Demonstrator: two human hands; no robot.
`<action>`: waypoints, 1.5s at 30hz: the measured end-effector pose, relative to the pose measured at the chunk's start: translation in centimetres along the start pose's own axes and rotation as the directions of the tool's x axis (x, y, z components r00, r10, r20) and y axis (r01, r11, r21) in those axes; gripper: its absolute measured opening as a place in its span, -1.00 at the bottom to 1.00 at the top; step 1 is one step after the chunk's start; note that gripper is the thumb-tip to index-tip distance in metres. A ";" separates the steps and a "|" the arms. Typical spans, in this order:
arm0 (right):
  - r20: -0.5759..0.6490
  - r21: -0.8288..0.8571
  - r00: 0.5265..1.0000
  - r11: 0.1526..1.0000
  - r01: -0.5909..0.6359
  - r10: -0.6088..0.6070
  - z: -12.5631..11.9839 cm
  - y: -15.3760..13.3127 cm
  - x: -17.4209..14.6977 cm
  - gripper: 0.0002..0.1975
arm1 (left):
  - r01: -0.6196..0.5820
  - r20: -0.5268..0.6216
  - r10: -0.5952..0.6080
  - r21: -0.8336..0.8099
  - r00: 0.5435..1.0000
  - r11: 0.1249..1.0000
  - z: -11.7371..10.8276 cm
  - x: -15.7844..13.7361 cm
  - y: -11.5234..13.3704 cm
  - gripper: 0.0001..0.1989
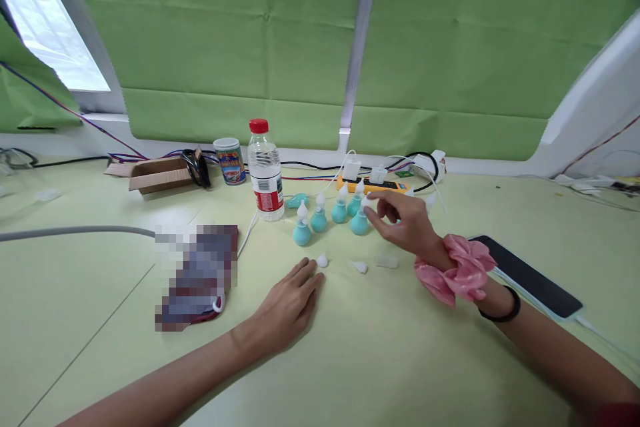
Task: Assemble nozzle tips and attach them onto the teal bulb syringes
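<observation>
My right hand (397,217) pinches the white nozzle (366,203) on top of a small turquoise bulb syringe (359,225) that stands on the table. My left hand (293,300) rests on the tabletop with its fingers stretched out, the fingertips beside a loose white nozzle (323,260); whether they touch it I cannot tell. Several similar bulb syringes with white nozzles stand upright, the nearest bulb (301,234) at the front left of the group. Behind them a turquoise piece (297,201) lies on its side. Another white nozzle (360,267) and a translucent strip (387,261) lie in front.
A water bottle (266,177) with a red cap, a can (231,161) and a cardboard box (163,175) stand at the back left. Behind the bulbs are chargers and an orange power strip (400,187). A phone (530,277) lies right, a blurred dark item (200,280) left.
</observation>
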State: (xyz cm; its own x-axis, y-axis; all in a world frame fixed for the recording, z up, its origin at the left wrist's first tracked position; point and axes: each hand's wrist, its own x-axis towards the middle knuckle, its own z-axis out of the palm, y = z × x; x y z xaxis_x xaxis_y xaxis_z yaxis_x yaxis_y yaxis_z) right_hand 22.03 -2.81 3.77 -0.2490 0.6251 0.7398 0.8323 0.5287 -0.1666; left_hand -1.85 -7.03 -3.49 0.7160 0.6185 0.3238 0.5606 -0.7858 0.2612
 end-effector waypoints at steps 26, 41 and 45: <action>0.893 -0.227 0.417 0.969 0.098 0.167 -0.8 0.0 -1.1 -0.57 | 0.109 -0.272 -0.246 -0.437 0.930 0.893 -0.2 0.5 -0.9 -0.78; 0.823 0.133 0.554 0.991 0.020 -0.122 1.7 -0.4 -1.6 -0.77 | -0.100 -0.276 0.082 -0.055 0.958 0.993 1.4 1.0 -0.1 -0.77; 0.807 0.179 0.572 0.984 0.005 -0.150 1.8 -0.5 -1.9 -0.73 | -0.267 -0.297 0.284 0.097 0.912 0.959 2.3 2.3 3.1 -0.78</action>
State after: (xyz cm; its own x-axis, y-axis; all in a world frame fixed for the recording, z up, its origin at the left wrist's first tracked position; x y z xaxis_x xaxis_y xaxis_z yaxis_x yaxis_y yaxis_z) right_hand 21.18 -3.18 1.29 -0.6666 0.7413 -0.0781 0.7288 0.6261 -0.2771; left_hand 2.53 -8.09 -4.05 0.6884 0.3422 0.6396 0.3866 -0.9192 0.0757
